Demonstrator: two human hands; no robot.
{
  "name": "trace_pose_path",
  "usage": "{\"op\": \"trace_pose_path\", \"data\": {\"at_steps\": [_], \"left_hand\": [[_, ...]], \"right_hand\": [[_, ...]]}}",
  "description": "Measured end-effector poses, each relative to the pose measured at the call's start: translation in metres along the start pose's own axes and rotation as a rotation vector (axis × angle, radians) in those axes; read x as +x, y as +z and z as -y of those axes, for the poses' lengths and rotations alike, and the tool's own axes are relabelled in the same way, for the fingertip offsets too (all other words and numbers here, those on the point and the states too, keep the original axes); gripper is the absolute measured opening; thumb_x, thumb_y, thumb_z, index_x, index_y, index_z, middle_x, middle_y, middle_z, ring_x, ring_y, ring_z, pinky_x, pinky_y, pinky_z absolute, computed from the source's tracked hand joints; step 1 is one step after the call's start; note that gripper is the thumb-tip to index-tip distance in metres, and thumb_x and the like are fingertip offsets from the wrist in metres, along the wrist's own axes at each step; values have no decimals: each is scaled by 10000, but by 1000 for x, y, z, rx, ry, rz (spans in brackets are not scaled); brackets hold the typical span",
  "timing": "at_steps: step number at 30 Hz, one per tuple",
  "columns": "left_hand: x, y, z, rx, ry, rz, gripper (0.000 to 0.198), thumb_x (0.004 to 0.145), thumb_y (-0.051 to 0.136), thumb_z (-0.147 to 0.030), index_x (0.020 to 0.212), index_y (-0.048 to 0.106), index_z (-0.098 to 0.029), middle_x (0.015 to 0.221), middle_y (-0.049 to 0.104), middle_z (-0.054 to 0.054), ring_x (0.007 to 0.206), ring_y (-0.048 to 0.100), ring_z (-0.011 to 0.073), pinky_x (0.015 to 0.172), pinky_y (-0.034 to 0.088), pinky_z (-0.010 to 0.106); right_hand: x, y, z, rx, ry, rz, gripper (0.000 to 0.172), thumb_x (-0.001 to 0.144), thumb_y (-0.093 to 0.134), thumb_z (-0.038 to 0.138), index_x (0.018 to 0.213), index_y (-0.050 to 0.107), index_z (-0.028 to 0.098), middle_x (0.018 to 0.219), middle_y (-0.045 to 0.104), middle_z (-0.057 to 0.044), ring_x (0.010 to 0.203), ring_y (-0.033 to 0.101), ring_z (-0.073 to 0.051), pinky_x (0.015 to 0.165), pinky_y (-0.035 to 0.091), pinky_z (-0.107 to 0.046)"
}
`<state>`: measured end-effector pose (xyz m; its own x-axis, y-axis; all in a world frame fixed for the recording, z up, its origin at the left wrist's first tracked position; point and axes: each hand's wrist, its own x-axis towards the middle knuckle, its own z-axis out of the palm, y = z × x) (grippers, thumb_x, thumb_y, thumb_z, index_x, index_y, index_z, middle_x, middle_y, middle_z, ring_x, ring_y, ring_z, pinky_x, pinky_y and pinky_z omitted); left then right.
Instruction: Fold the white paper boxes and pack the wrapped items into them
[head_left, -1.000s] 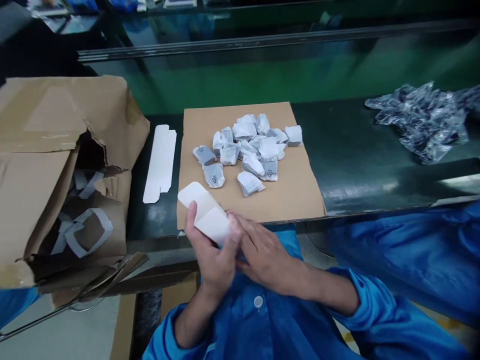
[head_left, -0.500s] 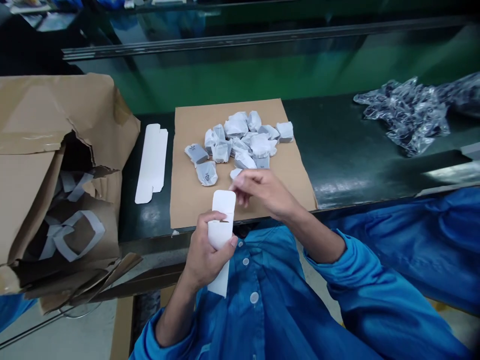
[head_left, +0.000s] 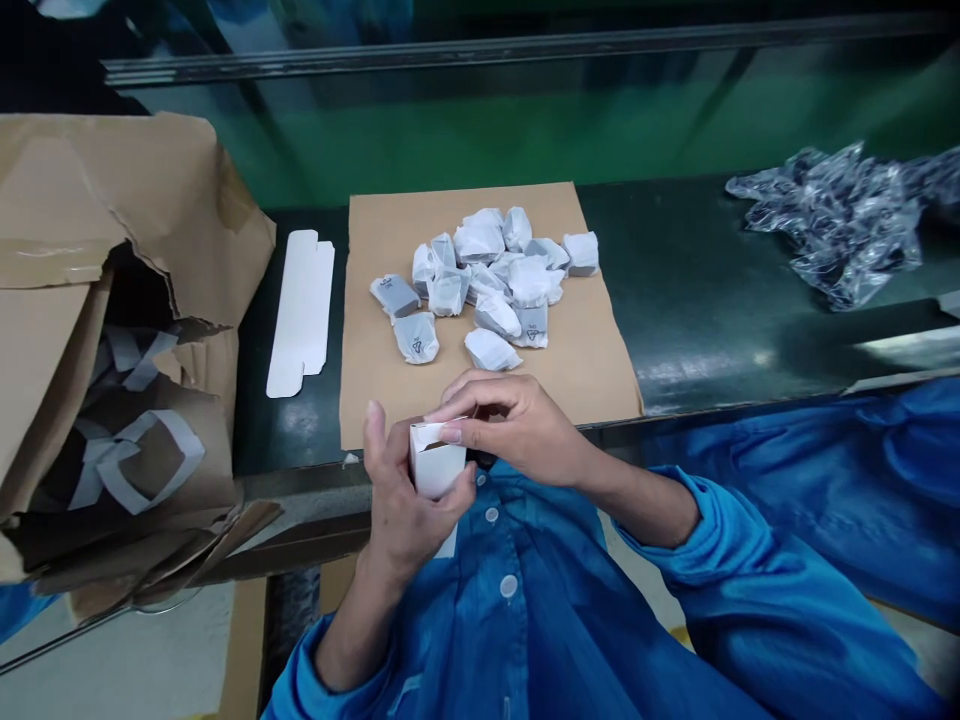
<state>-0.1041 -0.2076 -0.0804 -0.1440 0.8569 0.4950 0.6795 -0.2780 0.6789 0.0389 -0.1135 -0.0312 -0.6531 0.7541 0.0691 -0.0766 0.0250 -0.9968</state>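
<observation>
My left hand (head_left: 409, 505) is wrapped round a small white carton (head_left: 439, 470), held upright in front of my body. My right hand (head_left: 517, 425) pinches the carton's top flap between thumb and fingers; the flap is partly folded over. Beyond my hands, several small items wrapped in thin white paper (head_left: 480, 240) lie in a loose cluster on a brown cardboard sheet (head_left: 375, 400). A flat, unfolded white carton (head_left: 301, 315) lies on the dark green table left of the sheet.
A torn brown cardboard box (head_left: 217, 230) with white strips inside stands at the left. Crumpled clear plastic (head_left: 847, 225) lies on the table (head_left: 675, 290) at the right. A green panel (head_left: 487, 140) runs along the back. Blue cloth (head_left: 825, 470) shows at the right edge.
The flat white carton in my left hand has been opened into a box shape. My right hand has moved left onto its top flap. The view has shifted slightly.
</observation>
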Motion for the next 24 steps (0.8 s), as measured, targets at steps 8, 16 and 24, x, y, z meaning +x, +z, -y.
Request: {"op": "trace_pose_path", "data": {"at_steps": [8, 16, 24], "left_hand": [[0, -11, -1, 139, -44, 186, 874, 856, 643, -332, 1558, 137, -212, 1400, 529, 201, 1158, 645, 297, 809, 590, 359], [-8, -14, -2, 18, -83, 175, 748, 881, 604, -280, 1530, 234, -230, 1421, 523, 153, 1209, 616, 240, 914, 564, 336], [16, -17, 22, -400, -501, -334, 396, 856, 644, -356, 1206, 535, -207, 1172, 621, 77, 1029, 665, 208, 942, 542, 365]], "right_hand": [[-7, 2, -7, -223, -280, -16, 139, 919, 632, 193, 961, 759, 156, 994, 711, -75, 940, 668, -143, 823, 542, -267], [-24, 20, -28, -486, -566, -96, 208, 952, 565, 190, 1124, 662, 125, 1164, 689, -152, 1078, 650, -174, 923, 543, -323], [39, 21, -18, -1059, -320, -50, 456, 979, 486, 488, 1279, 537, 147, 1129, 693, -147, 1018, 672, -270, 804, 578, -400]]}}
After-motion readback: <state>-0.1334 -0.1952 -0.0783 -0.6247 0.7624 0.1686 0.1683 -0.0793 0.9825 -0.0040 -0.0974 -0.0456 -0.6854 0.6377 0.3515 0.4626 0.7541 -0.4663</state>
